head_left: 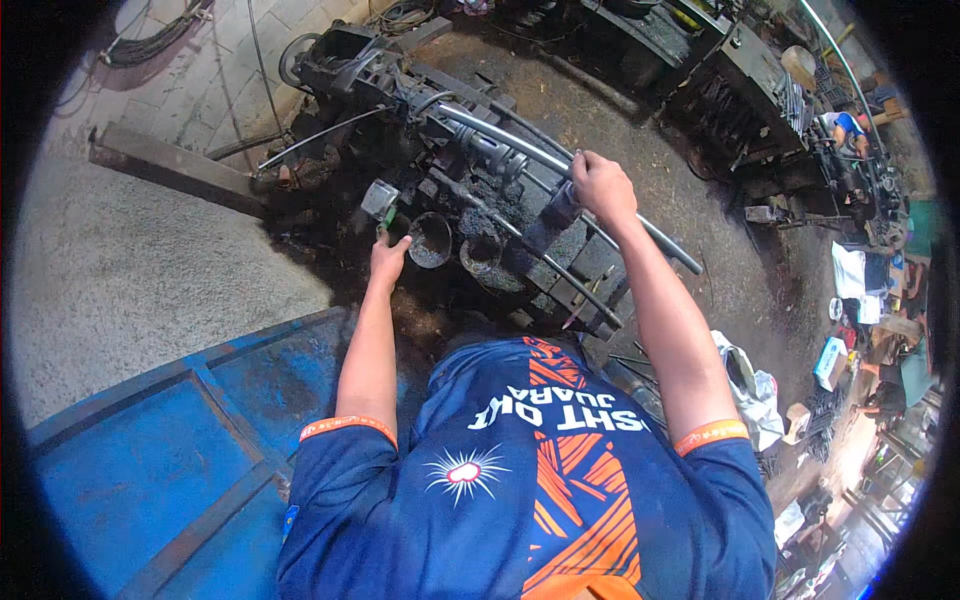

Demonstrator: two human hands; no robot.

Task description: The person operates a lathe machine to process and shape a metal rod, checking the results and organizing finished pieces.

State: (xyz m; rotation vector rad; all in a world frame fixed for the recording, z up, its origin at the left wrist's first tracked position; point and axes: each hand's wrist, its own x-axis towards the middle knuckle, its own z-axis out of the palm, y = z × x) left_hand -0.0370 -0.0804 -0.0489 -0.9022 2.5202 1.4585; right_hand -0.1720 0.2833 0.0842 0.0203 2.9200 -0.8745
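Note:
My right hand (603, 187) is closed round a long shiny metal pipe (668, 243). The pipe slants from upper left to lower right above a dark, greasy machine (500, 190) with a round chuck-like part and parallel rods. Over to the left, my left hand (388, 260) has its thumb apart and its fingers at a slim green handle (390, 217). Just beyond that handle is a small grey-silver box-like piece (380, 198); whether the two are joined is hard to tell. Beside my left hand are a round pan (430, 240) and a second round container (481, 254).
A blue metal panel (130, 480) lies at lower left, and a heavy steel beam (170, 165) along the wall. Another dark workbench (740, 100) stands at upper right. White bags (750, 390) sit right of my arm. Farther off, a person in blue (848, 130) bends forward.

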